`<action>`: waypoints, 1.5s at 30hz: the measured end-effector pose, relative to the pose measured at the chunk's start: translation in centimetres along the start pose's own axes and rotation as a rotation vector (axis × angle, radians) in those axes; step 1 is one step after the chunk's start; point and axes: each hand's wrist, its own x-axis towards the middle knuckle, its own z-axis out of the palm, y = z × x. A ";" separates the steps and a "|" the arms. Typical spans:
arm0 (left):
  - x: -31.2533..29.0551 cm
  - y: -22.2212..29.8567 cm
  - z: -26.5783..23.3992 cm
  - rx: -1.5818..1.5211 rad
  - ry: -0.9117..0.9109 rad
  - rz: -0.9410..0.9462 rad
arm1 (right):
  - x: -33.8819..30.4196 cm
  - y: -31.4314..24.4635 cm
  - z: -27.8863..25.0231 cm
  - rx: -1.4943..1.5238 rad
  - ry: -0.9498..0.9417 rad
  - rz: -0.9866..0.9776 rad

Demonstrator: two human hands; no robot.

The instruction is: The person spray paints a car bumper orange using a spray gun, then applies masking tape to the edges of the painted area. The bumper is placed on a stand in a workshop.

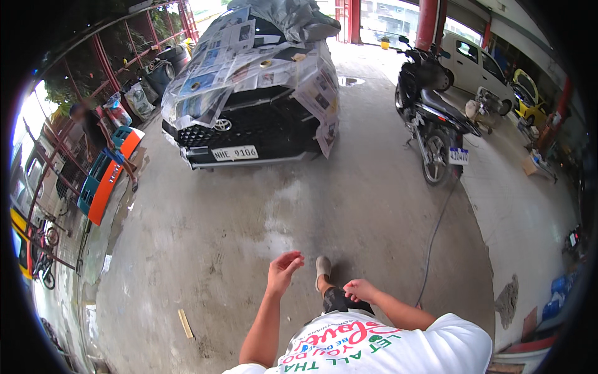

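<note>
Black car with a honeycomb grille [252,129]: straight ahead on the concrete floor [243,199], well apart from both hands.
Crumpled grey plastic sheet [305,23]: bunched toward the car's roof.
Printed newspaper sheets [215,70]: laid over the bonnet and partly down the front corners. Covering there looks largely done; the grille and lower bumper remain bare. Whether they are left to cover cannot be told.
Black motorcycle [431,115]: standing to the right, untouched.
Orange and teal panel [107,190]: on the floor at left, near another person [94,134].
Hands: apart. The left hand [284,272] is half curled, nothing visible in it; the right hand [361,291] bends loosely near the dark shorts [339,300], its grip unclear.
Pale flat strip [185,324]: on the floor, left of the left forearm.
Tan rings [266,63]: two, apparently tape rolls, resting on the paper.
</note>
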 end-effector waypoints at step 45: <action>139.9 47.1 -20.6 0.266 -0.253 0.207 | 90.3 -139.5 -59.1 -0.417 1.445 -1.199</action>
